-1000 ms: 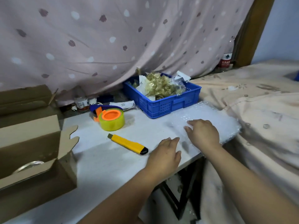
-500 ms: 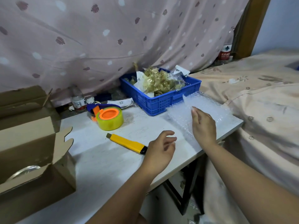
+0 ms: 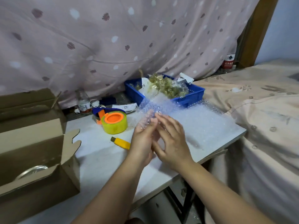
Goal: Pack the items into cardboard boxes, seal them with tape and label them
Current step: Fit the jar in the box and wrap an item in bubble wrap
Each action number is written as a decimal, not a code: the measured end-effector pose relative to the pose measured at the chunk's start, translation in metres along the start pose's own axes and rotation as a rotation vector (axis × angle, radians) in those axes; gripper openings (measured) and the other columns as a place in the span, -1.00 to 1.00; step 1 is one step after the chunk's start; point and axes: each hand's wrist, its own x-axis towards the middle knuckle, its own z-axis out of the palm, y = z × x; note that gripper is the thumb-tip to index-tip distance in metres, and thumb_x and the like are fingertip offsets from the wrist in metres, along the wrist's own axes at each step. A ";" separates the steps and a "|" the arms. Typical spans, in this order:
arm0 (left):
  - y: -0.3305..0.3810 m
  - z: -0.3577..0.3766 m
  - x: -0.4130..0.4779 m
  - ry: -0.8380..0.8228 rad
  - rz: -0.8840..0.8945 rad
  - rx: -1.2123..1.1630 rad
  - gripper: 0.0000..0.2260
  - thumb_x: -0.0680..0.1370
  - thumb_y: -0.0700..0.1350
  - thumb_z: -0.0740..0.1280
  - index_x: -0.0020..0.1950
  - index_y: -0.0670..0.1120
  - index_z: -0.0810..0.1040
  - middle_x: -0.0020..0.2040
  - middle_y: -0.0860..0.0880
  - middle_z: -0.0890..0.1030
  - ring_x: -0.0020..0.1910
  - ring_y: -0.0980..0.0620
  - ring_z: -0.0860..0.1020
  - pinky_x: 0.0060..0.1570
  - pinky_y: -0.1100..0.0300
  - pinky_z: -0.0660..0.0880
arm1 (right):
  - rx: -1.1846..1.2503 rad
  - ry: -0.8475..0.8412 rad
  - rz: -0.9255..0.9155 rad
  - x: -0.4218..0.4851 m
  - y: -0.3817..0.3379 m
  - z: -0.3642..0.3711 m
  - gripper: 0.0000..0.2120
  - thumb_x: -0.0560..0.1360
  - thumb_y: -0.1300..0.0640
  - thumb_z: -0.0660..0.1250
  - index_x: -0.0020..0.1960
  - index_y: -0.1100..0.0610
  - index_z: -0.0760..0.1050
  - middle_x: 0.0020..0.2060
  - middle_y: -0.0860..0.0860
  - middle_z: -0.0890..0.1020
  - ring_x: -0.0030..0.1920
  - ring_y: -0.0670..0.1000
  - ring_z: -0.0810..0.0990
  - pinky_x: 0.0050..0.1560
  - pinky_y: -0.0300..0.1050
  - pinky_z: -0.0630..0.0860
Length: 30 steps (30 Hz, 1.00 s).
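Red bottle label, far beyond right hand: showed blurred Chinese characters.
White slip, beyond left hand: bore QR code.
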 end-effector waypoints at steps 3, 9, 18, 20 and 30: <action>0.009 -0.016 0.002 0.066 -0.005 -0.009 -0.79 0.62 -0.26 0.14 0.17 -0.14 0.52 -0.13 -0.03 0.68 -0.15 0.06 0.66 -0.05 0.18 0.57 | 0.295 -0.034 0.241 0.004 -0.012 0.000 -0.57 0.49 -0.04 0.20 0.28 0.15 0.52 0.29 0.03 0.49 0.30 -0.04 0.39 0.35 -0.23 0.27; 0.016 -0.063 -0.007 0.081 -0.122 -0.059 -0.70 0.50 -0.17 0.29 0.21 -0.19 0.54 0.08 -0.16 0.64 0.05 -0.09 0.62 0.17 -0.09 0.50 | 0.614 -0.069 0.825 0.023 -0.013 -0.012 -0.53 0.54 -0.05 0.30 0.42 -0.11 0.27 0.36 -0.08 0.38 0.33 -0.08 0.36 0.31 -0.07 0.33; 0.009 -0.092 -0.010 0.207 -0.196 0.038 -0.69 0.59 -0.01 0.20 0.19 -0.15 0.57 -0.09 -0.06 0.70 -0.08 -0.03 0.65 -0.07 0.06 0.57 | 0.998 -0.295 1.079 0.034 0.000 -0.013 -0.58 0.51 0.24 0.33 0.34 0.01 0.43 -0.15 -0.02 0.57 -0.20 -0.09 0.59 -0.20 -0.31 0.48; 0.008 -0.095 -0.007 0.270 -0.211 -0.009 -0.66 0.60 0.07 0.18 0.19 -0.13 0.56 -0.14 -0.05 0.69 -0.16 0.00 0.65 -0.05 0.08 0.54 | 0.999 -0.272 1.048 0.038 0.005 -0.015 -0.59 0.52 0.22 0.33 0.34 -0.03 0.44 -0.16 -0.02 0.54 -0.26 -0.07 0.51 -0.26 -0.27 0.41; 0.002 -0.091 -0.006 0.333 -0.098 0.142 -0.84 0.63 -0.13 0.17 -0.02 -0.09 0.54 -0.20 0.01 0.65 -0.27 0.15 0.61 -0.28 0.33 0.54 | 0.773 -0.665 0.971 0.046 0.020 -0.028 -0.81 0.49 0.04 0.38 0.00 0.14 0.57 -0.34 -0.09 0.54 -0.39 -0.13 0.40 -0.35 -0.31 0.29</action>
